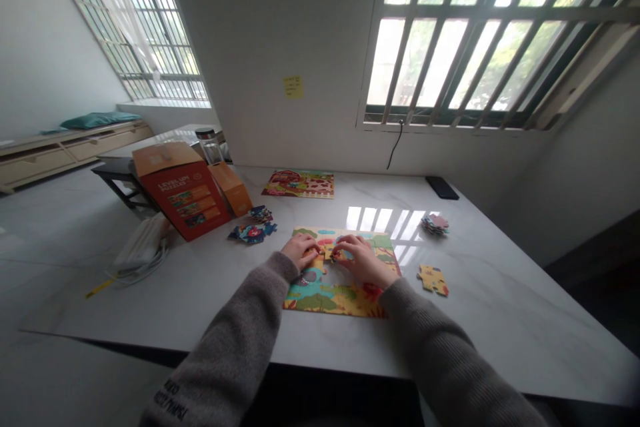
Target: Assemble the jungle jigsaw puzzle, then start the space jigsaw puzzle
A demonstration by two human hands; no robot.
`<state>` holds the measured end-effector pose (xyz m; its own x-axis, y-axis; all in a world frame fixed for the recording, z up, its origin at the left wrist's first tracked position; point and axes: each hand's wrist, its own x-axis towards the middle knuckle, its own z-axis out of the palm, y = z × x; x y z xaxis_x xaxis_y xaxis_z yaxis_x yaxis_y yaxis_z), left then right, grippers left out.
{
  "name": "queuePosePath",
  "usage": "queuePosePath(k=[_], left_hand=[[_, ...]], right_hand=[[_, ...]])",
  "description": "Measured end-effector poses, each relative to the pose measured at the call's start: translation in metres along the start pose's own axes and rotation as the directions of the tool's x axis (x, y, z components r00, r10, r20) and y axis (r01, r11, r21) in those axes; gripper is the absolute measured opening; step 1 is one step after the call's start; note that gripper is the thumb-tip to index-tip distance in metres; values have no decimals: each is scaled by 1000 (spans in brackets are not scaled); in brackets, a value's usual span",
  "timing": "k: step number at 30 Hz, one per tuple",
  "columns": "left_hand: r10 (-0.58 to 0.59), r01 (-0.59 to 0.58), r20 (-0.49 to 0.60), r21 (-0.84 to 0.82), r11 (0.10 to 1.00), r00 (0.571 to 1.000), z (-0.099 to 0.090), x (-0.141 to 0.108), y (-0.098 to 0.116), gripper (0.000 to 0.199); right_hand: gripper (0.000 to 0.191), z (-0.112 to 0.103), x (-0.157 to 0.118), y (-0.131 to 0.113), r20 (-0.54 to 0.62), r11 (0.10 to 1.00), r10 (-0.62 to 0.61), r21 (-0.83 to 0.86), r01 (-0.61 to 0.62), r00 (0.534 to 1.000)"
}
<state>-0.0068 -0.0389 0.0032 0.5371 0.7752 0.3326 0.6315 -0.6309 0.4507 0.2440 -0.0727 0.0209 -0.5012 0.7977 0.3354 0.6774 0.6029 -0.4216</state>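
Note:
A colourful jigsaw puzzle point(320, 301) lies on the white table in front of me, with a gap of bare table in its middle. My right hand point(363, 260) reaches over its right side, thumb and fingers pinching a yellow puzzle piece point(329, 251) at the gap's upper edge. Resting on the left side of the puzzle, my left hand point(300, 251) has bent fingers, their tips close to that piece; I see nothing held in it. Right of the puzzle lies a loose pair of yellow puzzle pieces point(433, 279).
A finished-looking farm puzzle point(300, 184) lies at the back. Dark blue pieces point(254, 233) sit at left, near a red puzzle box point(187, 197) and a white power strip point(143, 243). On the right are a stack of pieces point(435, 225) and a black phone point(442, 188).

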Motion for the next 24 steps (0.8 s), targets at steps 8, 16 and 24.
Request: queuePosePath(k=[8,16,24], left_hand=[[7,-6,-30,34,999,1000,8,-1,-6,17],[4,-3,-22,46,999,1000,9,-1,-6,17],[4,-2,-26,73,997,1000,8,-1,-4,18]], right_hand=[[19,10,-1,6,-25,1000,6,-7,-6,1000],[20,8,-5,3,-16,1000,-4,-24,3,1000],[22,8,-7,1,-26,999,-4,-40,3,1000]])
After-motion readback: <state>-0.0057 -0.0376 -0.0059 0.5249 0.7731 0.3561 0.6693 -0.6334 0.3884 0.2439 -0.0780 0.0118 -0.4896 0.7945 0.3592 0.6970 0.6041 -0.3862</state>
